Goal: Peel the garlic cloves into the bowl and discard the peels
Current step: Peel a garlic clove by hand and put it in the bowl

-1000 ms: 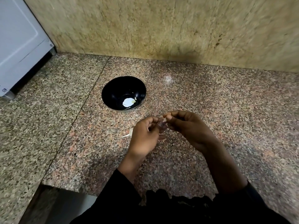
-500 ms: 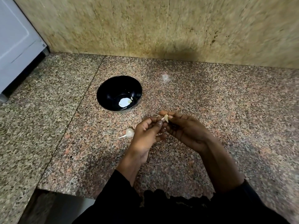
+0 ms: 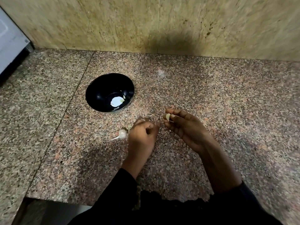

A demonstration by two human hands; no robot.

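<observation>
1. Right hand point(image 3: 183, 127): raised just above the bench, fingers curled, thumb and forefinger pinching a pale garlic clove point(image 3: 167, 117) at the fingertips; a thin sliver of skin seems to hang below it
2. Left hand point(image 3: 142, 133): blurred, fingers curled inward over the bench, apart from the right hand; whether it holds a scrap of peel cannot be told
3. Unpeeled clove point(image 3: 122, 134): lies on the bench just left of the left hand, papery tail pointing left, skin on
4. Bowl point(image 3: 97, 88): black, round, upright, near the hands on the far left side; in its bottom a pale patch, either peeled garlic or a reflection, too glossy to decide
5. Bench point(image 3: 227, 103): speckled pink-grey granite with a seam running past the bowl; tan stone wall point(image 3: 146, 21) behind; edge of a white appliance point(image 3: 11, 39) at far left
6. Risks, as judged: the pinch is at the very tip, so a slick peeled clove could slip and roll off the bench front; loose peel may drop into the bowl, since the bowl sits near the hands; the clove on the bench could be knocked by the left hand
7. Writing: a small dark mark on the appliance corner, unreadable; no brand or label legible anywhere
</observation>
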